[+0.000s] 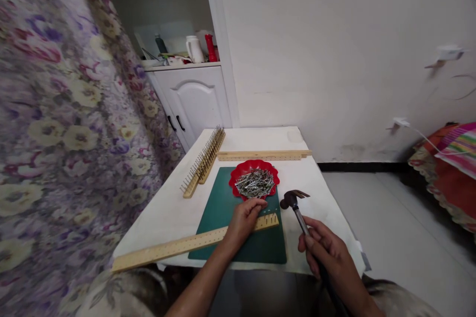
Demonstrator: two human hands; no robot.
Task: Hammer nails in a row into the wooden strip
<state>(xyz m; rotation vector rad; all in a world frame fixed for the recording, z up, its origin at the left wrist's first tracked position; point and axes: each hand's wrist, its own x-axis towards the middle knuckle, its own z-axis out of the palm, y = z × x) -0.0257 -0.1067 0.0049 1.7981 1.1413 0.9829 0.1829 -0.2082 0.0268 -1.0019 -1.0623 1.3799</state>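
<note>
Red scalloped bowl (233, 184) noted on green mat (213, 208), heaped with loose nails (255, 183); no lettering legible. Right of the bowl, a claw hammer (302, 220) is gripped by the right hand (327, 250), fingers wrapped on its handle. Nearer than the bowl, a drilled wooden strip (178, 245) is crossed by the left hand (243, 218), fingertips bunched together, anything pinched unclear.
</note>
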